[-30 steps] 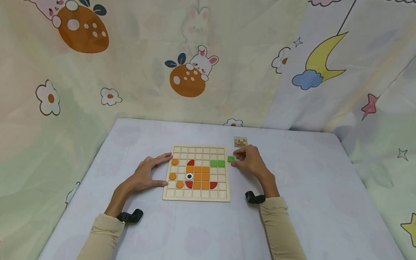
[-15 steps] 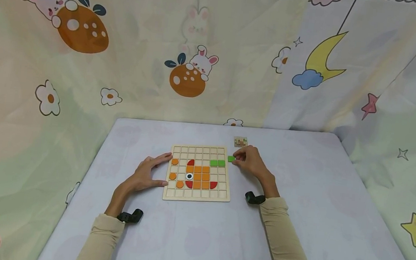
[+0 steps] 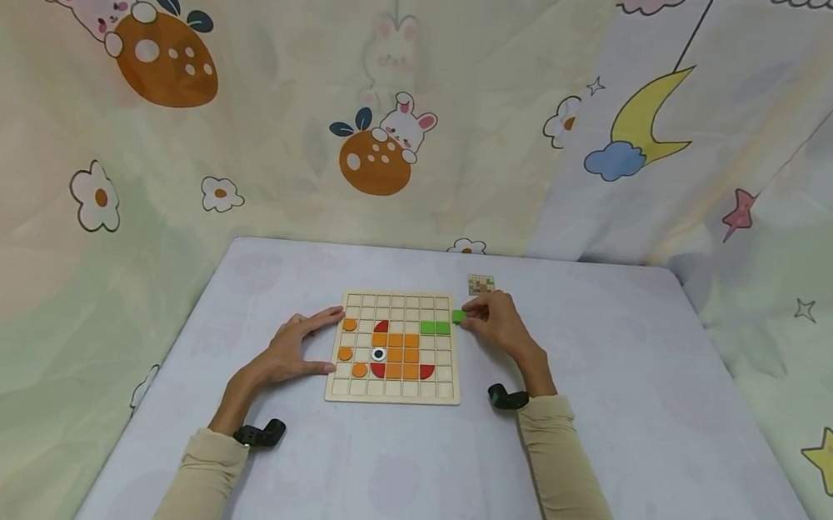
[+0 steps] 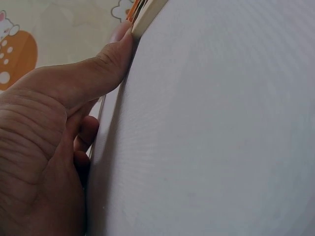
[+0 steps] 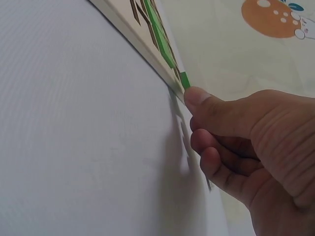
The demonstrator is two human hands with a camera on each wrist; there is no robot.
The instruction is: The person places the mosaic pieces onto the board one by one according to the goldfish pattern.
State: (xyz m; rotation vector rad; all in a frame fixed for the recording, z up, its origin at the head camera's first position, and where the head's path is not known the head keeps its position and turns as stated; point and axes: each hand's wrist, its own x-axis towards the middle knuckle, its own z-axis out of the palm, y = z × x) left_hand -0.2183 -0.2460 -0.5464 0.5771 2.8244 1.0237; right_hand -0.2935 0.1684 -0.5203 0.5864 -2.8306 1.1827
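Note:
A square wooden grid board lies flat on the table. Orange squares, red rounded pieces, several orange discs, an eye piece and two green squares sit in its cells. My left hand spans the board's left edge, thumb and fingers spread and touching it. In the left wrist view the thumb rests against the edge. My right hand pinches a green square tile between thumb and fingertips, at the board's upper right edge.
A small picture card lies behind the board, just beyond my right hand. The table's far edge meets a hanging cloth printed with rabbits and flowers.
My right hand has shifted slightly left with the green tile, bringing it closer to the board's right edge. The left hand has stayed in place.

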